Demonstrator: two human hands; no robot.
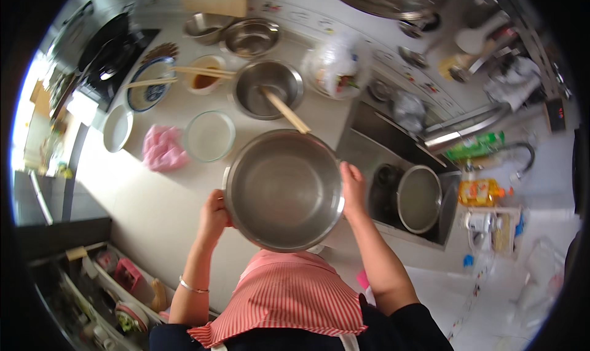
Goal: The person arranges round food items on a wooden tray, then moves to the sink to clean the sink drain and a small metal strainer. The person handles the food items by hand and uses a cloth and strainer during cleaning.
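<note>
A wide stainless steel basin point(285, 192) is held level in front of my striped apron point(295, 295). My left hand point(215, 213) grips its left rim, and my right hand point(353, 190) grips the right side. No food shows inside the basin. Just beyond it stands a smaller steel bowl point(249, 90) with wooden chopsticks point(286, 109) leaning out toward the basin. To the left of that lie a clear glass bowl point(209, 137) and a crumpled pink cloth or plastic bag point(163, 148). The underside of the basin is hidden.
At right, the sink point(378, 203) holds a basin of cloudy liquid point(419, 199), beneath a faucet point(465, 130). Behind are a bowl of brown sauce point(206, 80), a blue-patterned bowl point(154, 95) and a plastic bag point(339, 65). An open drawer point(120, 286) juts out at lower left.
</note>
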